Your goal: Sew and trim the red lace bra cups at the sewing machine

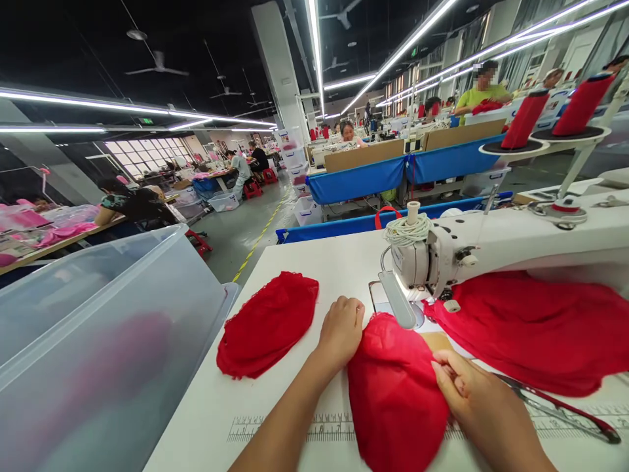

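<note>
A red fabric piece (398, 400) lies on the white table in front of the sewing machine (417, 262), its far end close to the needle area. My left hand (344, 328) is closed at the left edge of this piece, fingers bent and partly hidden. On the opposite edge, my right hand (464, 387) pinches the fabric between thumb and fingers. Another red fabric piece (270, 324) rests flat to the left of my left hand. A larger red fabric piece (535, 331) spreads beneath the machine's arm on the right.
A translucent plastic bin (113, 328) stands left of the table. Scissors (565, 406) lie right of my right hand, over a printed ruler scale (246, 427). Red thread cones (525, 121) stand behind the machine. Other people work at tables farther back.
</note>
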Tool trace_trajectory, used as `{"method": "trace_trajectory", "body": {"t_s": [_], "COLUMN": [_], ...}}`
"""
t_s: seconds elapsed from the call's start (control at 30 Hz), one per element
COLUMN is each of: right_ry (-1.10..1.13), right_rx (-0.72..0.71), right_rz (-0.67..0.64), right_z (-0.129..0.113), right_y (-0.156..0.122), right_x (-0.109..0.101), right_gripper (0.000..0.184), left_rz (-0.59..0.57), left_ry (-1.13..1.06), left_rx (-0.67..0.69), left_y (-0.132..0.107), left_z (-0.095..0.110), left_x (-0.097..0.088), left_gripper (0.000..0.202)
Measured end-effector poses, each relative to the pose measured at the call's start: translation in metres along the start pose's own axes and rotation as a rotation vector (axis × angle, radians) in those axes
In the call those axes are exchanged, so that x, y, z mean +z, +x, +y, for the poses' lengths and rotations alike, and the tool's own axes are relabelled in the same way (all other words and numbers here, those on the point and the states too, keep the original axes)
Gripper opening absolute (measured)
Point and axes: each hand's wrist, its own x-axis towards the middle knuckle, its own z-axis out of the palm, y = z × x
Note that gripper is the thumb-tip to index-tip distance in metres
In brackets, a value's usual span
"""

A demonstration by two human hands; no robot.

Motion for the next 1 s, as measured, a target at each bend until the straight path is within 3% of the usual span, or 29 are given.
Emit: {"method": "trace_trajectory", "body": {"t_s": [0.13,0.33,0.47,0.67,0.83,1.0], "right_ry": [-0.035,0.258,0.316,0.308,0.338,0.493], "right_rx": [-0.028,-0.006,0.077,0.147,0.274,0.171], "right_rz": [0.027,-0.032,-0.103,-0.131,-0.170,-0.178], "right_z": [0.005,-0.015,-0.017,-0.018,-0.029,-0.030], "right_y": [0.000,0.022,0.043,0.057,0.057,0.058], "right_x": [-0.010,-0.013,-0.011,-0.011,-0.007,-0.001], "right_gripper": [0.023,0.023,0.025,0.025,0.042,0.027], "left_rz": [-0.072,-0.066,-0.044,-0.100,-0.185,-0.221], "left_ry": [-0.038,-0.164,-0.274,-0.494,-0.706,-0.813], "left_rx": [-0.018,-0.019,0.039,0.102,0.135,0.160], "left_y": [-0.002,-0.002,0.000,-0.002,-0.005,-0.009], "left_z": [0.000,0.003,0.004,0.006,0.009,0.014], "left_x": [0.003,0.012,0.015,0.007,0.002,-0.003], "left_gripper": [0.024,0.007,0.011,0.013,0.014,0.025]}}
